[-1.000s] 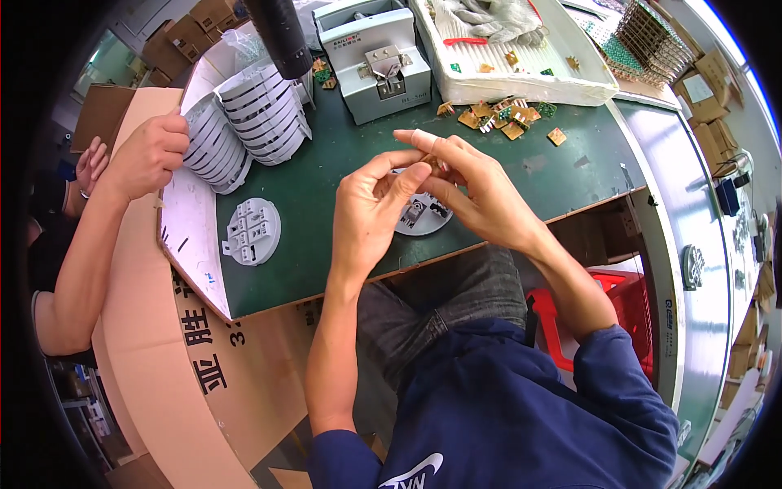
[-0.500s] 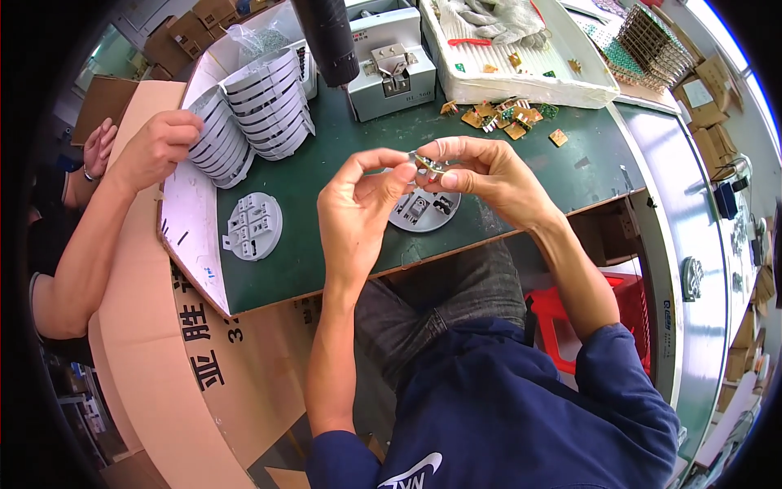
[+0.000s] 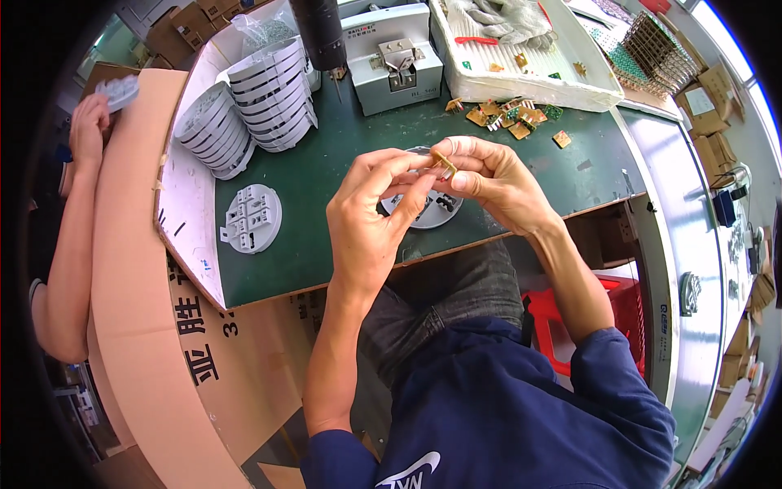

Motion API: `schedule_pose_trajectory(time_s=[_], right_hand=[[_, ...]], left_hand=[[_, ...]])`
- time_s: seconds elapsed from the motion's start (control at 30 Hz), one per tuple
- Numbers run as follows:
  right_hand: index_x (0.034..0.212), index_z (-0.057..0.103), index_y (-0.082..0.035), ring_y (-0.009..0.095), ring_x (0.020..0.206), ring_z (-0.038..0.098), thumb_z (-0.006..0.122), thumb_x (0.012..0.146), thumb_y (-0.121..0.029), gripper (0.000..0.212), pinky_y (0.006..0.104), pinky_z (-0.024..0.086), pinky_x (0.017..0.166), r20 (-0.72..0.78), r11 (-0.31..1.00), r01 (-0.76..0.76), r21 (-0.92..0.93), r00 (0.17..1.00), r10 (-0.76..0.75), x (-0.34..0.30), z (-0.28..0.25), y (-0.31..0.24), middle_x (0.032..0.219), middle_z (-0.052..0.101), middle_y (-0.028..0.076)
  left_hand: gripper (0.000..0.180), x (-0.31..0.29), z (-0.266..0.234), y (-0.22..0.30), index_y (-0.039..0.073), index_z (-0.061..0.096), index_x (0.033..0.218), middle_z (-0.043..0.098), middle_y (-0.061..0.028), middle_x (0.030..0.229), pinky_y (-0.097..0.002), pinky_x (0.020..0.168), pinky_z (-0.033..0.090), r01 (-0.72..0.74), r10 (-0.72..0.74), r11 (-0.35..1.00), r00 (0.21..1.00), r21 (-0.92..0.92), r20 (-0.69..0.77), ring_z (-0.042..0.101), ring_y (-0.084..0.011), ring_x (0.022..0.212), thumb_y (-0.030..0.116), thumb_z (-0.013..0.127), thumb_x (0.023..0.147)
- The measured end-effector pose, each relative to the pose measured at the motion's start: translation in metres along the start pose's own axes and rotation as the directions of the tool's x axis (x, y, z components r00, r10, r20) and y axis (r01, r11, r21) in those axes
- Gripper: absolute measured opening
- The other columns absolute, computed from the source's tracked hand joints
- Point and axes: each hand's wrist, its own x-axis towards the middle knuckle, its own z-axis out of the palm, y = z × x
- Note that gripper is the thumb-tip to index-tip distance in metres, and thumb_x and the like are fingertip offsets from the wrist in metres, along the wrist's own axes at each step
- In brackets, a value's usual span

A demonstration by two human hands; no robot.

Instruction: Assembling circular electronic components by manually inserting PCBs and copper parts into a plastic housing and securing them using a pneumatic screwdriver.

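Between the fingertips of both my hands is a small tan circuit board [image 3: 445, 162] with metal pins, held tilted above the bench. My left hand [image 3: 371, 208] pinches its left side, and my right hand [image 3: 509, 183] grips the right side with thumb and fingers. Below them a round grey plastic housing [image 3: 444, 217] with black parts in it lies on the green bench, partly hidden by my hands. Another round grey housing [image 3: 252, 218], with raised square compartments, rests to the left of my left hand.
Stacked grey plastic shells [image 3: 273, 94] stand at the back left. A dark electric screwdriver [image 3: 318, 37] hangs before a grey screw feeder [image 3: 395, 69]. Loose circuit boards [image 3: 513, 116] lie near a white foam tray [image 3: 533, 85]. A co-worker's hand [image 3: 88, 126] lifts a grey part at far left.
My fingers have turned the circuit board, so its tan face shows more. The co-worker's hand has moved left, away from the shell stack, and now carries a grey part.
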Motion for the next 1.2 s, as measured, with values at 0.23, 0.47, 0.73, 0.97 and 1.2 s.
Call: schedule_pose_trajectory(time_s=[0.23,0.47,0.73,0.97,1.2], right_hand=[[0.13,0.065,-0.003,0.018,0.119,0.067,0.074,0.094,-0.006,0.037,0.0351,0.055,0.106,-0.005,0.999,0.001,0.048,1.0,-0.001,-0.002,0.008,0.004,0.129,0.068,0.008],[0.129,0.065,-0.002,0.016,0.113,0.069,0.075,0.094,-0.007,0.037,0.0334,0.056,0.102,-0.017,0.999,-0.034,0.027,0.999,0.035,-0.004,0.01,0.009,0.123,0.071,0.008],[0.124,0.068,0.002,0.015,0.112,0.067,0.069,0.092,0.003,0.032,0.0311,0.053,0.103,-0.143,0.829,0.021,-0.56,0.982,-0.122,0.014,0.009,-0.018,0.121,0.072,0.006],[0.121,0.071,-0.003,0.023,0.108,0.069,0.071,0.088,-0.001,0.033,0.0351,0.056,0.099,0.162,0.461,0.216,-0.86,0.975,-0.154,0.05,-0.005,-0.015,0.117,0.072,0.01],[0.118,0.073,-0.007,0.031,0.101,0.069,0.073,0.085,-0.003,0.033,0.0404,0.056,0.09,0.277,0.362,0.276,-0.89,0.96,-0.052,0.067,-0.01,-0.006,0.108,0.073,0.013]], left_hand=[[0.017,-0.003,-0.001,-0.004,0.001,0.076,0.105,0.068,-0.0091,0.112,-0.03,0.078,0.064,-0.066,0.066,0.995,0.998,0.07,0.005,0.075,-0.0187,0.091,0.001,0.077,0.089],[0.015,-0.008,-0.003,-0.005,-0.002,0.075,0.103,0.069,-0.0069,0.108,-0.0283,0.078,0.064,-0.019,0.019,0.998,1.0,0.058,0.007,0.072,-0.0147,0.091,-0.004,0.075,0.089],[0.049,-0.013,-0.014,-0.023,0.002,0.065,0.126,0.063,-0.0138,0.124,-0.041,0.095,0.055,0.023,-0.026,0.987,1.0,0.16,0.012,0.065,-0.0292,0.111,0.019,0.085,0.085],[0.118,-0.035,0.017,-0.031,-0.007,0.036,0.149,0.047,-0.0254,0.141,-0.0549,0.108,0.038,-0.038,0.021,0.735,0.999,0.677,0.034,0.044,-0.043,0.13,0.063,0.087,0.068],[0.11,-0.032,0.011,-0.047,-0.004,0.035,0.15,0.053,-0.0255,0.137,-0.0526,0.106,0.041,-0.034,0.013,0.855,0.999,0.518,0.044,0.05,-0.0421,0.125,0.04,0.095,0.069]])
